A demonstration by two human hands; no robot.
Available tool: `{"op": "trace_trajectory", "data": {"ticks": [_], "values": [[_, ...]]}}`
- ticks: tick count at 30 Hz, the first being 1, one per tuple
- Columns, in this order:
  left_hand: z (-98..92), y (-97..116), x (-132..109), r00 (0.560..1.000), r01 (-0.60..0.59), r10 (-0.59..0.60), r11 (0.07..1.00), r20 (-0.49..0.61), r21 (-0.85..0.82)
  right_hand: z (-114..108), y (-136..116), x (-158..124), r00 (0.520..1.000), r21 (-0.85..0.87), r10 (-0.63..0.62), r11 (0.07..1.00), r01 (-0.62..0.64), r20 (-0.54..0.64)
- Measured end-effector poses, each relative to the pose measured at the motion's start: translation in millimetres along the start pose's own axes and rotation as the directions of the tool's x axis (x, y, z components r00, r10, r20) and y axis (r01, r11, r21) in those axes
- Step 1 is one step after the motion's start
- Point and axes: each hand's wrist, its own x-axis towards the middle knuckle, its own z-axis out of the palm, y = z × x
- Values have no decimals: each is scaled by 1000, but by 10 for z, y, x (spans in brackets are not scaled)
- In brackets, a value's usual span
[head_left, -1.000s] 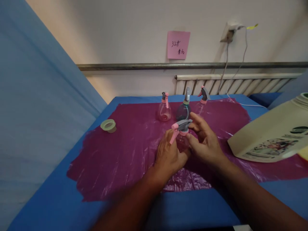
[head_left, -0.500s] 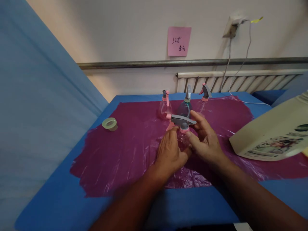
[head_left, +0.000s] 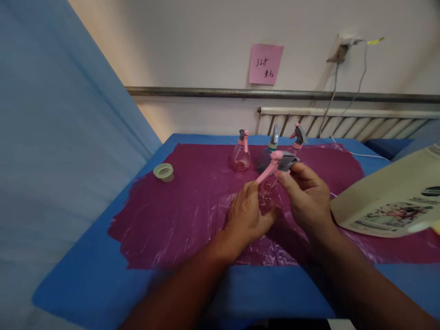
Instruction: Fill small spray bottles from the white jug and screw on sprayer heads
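Left grip around a clear bottle, right grip on a pink-grey sprayer.

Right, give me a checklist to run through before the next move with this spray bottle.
1. Left hand on the clear bottle: ok.
2. Right hand gripping the pink-and-gray spray head: ok.
3. Spray head fully off the bottle's neck: cannot tell; the fingers hide the join.
4. One hand free: not ok; both are occupied.
5. Other three spray bottles upright: ok.
6. Cream jug uncapped: cannot tell; the picture's edge cuts off its top.
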Motion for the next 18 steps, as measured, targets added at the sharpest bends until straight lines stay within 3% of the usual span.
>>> {"op": "trace_trajectory", "data": {"ticks": [3, 12, 18], "values": [[7, -2, -8, 1000, 5, -5, 1000, -27, 2, -46, -85, 96, 997, 80, 29, 997, -24, -70], [38, -8, -15, 1000, 19, -19, 1000, 4, 16, -107, -338, 437, 992, 279, 113, 956, -93, -55], [54, 16, -37, 999, 39, -39, 999, 32, 7, -159, -648, 514, 990, 337, 103, 939, -65, -97]]}}
